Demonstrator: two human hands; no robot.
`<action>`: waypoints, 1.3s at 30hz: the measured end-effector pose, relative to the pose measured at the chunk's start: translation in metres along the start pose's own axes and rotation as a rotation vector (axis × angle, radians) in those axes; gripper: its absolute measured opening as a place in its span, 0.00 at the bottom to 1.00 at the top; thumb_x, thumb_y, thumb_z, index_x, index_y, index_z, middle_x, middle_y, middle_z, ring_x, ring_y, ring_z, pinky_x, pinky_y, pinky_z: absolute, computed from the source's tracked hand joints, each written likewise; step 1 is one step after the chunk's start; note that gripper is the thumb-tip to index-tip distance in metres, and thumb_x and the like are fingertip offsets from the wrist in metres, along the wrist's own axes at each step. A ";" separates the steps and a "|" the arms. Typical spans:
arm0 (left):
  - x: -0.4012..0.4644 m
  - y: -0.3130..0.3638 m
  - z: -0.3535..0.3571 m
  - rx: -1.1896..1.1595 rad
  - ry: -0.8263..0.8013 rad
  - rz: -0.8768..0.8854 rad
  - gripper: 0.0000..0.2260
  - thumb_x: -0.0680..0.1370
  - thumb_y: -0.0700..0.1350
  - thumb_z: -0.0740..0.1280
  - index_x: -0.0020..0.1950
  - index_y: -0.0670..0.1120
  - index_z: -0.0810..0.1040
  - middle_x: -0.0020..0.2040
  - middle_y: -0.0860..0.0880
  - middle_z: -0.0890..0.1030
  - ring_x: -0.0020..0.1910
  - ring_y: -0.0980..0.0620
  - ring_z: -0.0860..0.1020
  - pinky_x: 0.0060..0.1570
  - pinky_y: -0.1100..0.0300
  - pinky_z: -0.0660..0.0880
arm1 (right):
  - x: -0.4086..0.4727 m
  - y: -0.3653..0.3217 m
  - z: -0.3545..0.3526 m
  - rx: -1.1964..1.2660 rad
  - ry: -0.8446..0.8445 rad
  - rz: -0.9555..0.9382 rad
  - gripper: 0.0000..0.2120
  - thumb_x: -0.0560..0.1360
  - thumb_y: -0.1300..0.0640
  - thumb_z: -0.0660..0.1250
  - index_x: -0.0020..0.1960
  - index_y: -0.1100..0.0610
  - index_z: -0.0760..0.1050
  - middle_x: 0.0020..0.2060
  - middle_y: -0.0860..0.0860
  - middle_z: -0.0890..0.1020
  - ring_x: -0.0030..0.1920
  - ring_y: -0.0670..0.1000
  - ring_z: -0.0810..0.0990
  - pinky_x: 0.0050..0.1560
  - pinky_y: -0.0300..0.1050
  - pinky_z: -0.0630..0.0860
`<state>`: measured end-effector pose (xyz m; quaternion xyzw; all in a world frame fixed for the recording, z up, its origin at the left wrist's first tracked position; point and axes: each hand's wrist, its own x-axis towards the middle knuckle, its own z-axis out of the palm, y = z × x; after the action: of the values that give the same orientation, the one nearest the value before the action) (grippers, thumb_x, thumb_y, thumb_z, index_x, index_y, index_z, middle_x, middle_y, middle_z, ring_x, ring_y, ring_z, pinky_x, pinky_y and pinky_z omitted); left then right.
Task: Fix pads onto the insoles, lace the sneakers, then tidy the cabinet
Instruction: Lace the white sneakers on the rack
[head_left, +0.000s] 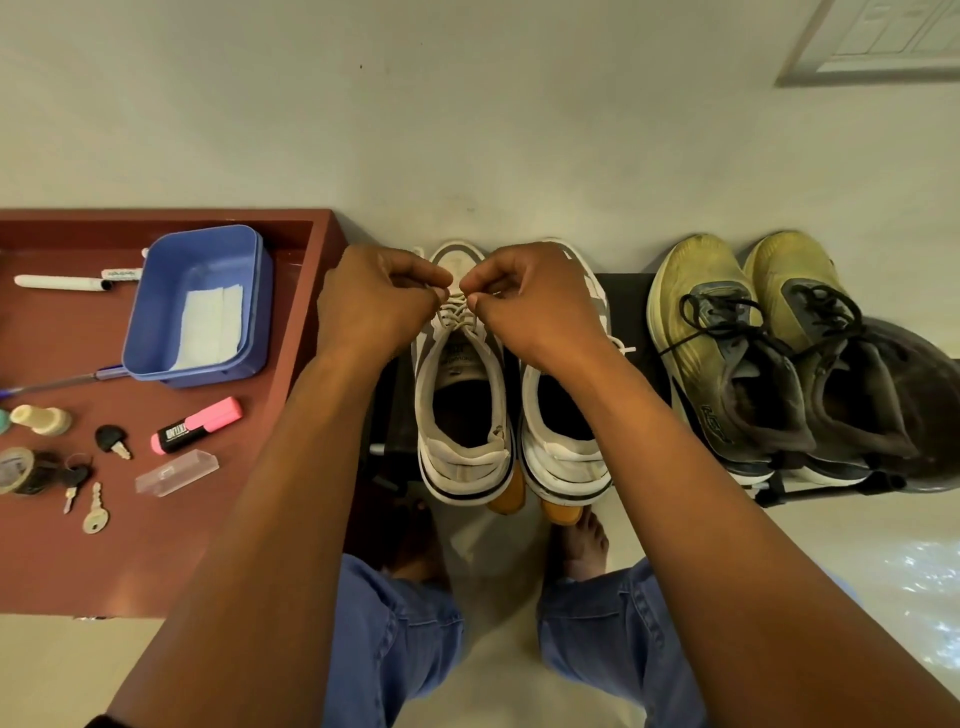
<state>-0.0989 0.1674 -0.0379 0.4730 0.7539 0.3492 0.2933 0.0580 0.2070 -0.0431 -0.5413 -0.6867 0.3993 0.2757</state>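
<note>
On the left, the red-brown cabinet top (291, 322) carries a blue tub (156, 332) holding only a folded white sheet (210, 327); loose beside it lie a pink highlighter (197, 425), keys (96, 512) and a clear plastic case (176, 472). Just right of the cabinet, the left hand (376, 306) and the right hand (524, 304) are both curled, each pinching an end of the white lace (456, 310) over the left-hand white sneaker (460, 374), which stands on the dark rack touching its partner (563, 415). The step in hand looks like lacing this shoe; it should go best with even tension on both ends, each crossing drawn snug and flat before the next eyelet, and the tongue kept centred. Whether the partner is fully laced, I cannot tell. Further right, the yellow sneakers (727, 332) sit already laced in black.
</note>
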 end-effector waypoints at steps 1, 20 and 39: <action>0.000 0.001 0.000 -0.079 0.002 -0.018 0.09 0.75 0.39 0.74 0.50 0.52 0.88 0.42 0.53 0.88 0.43 0.56 0.86 0.52 0.52 0.84 | 0.001 -0.001 0.001 0.084 -0.007 0.030 0.08 0.74 0.63 0.74 0.50 0.52 0.86 0.43 0.45 0.87 0.45 0.43 0.85 0.53 0.45 0.83; 0.005 0.009 0.005 -0.263 -0.162 0.231 0.21 0.80 0.32 0.59 0.69 0.48 0.81 0.63 0.51 0.83 0.62 0.55 0.81 0.61 0.57 0.80 | 0.002 -0.005 -0.001 0.370 -0.113 0.051 0.05 0.79 0.62 0.71 0.53 0.62 0.84 0.42 0.56 0.88 0.41 0.51 0.87 0.43 0.41 0.83; 0.004 0.006 -0.002 0.146 -0.062 0.372 0.08 0.73 0.46 0.79 0.52 0.50 0.87 0.47 0.57 0.85 0.49 0.61 0.82 0.53 0.62 0.78 | 0.002 0.000 -0.003 0.439 0.040 0.191 0.07 0.76 0.69 0.70 0.51 0.62 0.84 0.39 0.56 0.87 0.40 0.50 0.88 0.49 0.48 0.86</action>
<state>-0.0983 0.1723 -0.0324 0.6345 0.6674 0.3271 0.2120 0.0594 0.2097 -0.0413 -0.5387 -0.5233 0.5524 0.3616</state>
